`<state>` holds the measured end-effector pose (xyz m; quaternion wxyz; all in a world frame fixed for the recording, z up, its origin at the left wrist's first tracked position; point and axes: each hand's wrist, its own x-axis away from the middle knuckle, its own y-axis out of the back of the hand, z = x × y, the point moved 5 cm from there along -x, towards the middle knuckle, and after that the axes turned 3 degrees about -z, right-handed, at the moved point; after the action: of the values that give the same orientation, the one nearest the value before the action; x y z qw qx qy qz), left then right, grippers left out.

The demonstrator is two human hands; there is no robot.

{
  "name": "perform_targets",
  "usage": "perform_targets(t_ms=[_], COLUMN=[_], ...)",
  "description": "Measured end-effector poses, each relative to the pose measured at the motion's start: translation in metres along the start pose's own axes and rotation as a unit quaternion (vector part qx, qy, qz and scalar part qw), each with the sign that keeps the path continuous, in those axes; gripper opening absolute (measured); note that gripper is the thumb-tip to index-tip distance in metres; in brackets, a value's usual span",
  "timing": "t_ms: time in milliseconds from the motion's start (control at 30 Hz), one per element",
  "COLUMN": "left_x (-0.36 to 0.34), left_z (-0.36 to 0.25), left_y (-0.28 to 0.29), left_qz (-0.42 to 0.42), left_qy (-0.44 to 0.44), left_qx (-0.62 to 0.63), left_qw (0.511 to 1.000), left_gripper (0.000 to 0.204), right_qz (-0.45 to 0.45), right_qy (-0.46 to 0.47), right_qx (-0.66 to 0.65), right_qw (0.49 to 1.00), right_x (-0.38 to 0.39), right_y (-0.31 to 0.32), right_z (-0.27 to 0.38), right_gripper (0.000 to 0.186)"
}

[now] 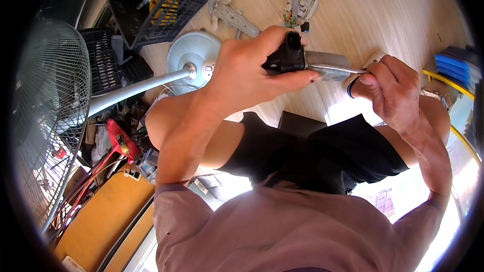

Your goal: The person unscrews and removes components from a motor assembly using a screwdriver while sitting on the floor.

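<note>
My left hand (241,68) is closed around a small electric motor with a black plastic housing (288,55) and a grey metal can (330,59). A rectangular socket opens at the top of the housing. My right hand (393,88) grips a thin metal rod-like tool (339,68), whose handle is hidden in the fingers. The rod runs along the can, and its far end meets the edge of the black housing near my left thumb.
A standing fan (50,100) with a round pale blue base (176,53) is at the left. Behind it are black plastic crates (171,12) with parts inside. Metal mechanism parts (234,17) lie on the floor ahead. Blue stacked items (454,70) stand by a yellow frame at the right.
</note>
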<state>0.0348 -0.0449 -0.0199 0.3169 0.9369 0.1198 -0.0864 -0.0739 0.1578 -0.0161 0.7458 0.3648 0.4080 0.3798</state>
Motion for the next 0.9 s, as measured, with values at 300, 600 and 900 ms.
perform_targets(t_ms=[300,600,900], left_x=[-0.004,0.000,0.002], left_z=[-0.003,-0.006,-0.004], left_y=[0.006,0.002,0.001], left_qz=[0.017,0.024,0.031], left_qy=[-0.014,-0.031,-0.030], left_qx=[0.001,-0.033,-0.040], left_qw=[1.000,0.999,0.998], left_gripper=[0.042,0.044,0.044], right_qz=[0.034,0.082,0.111], right_qy=[-0.043,-0.084,-0.118], right_qx=[-0.120,-0.161,-0.184], right_qw=[0.991,0.980,0.969], right_x=[-0.010,0.004,0.006], right_y=[0.005,-0.003,-0.007], right_z=[-0.006,-0.012,-0.013], right_gripper=[0.038,0.037,0.036])
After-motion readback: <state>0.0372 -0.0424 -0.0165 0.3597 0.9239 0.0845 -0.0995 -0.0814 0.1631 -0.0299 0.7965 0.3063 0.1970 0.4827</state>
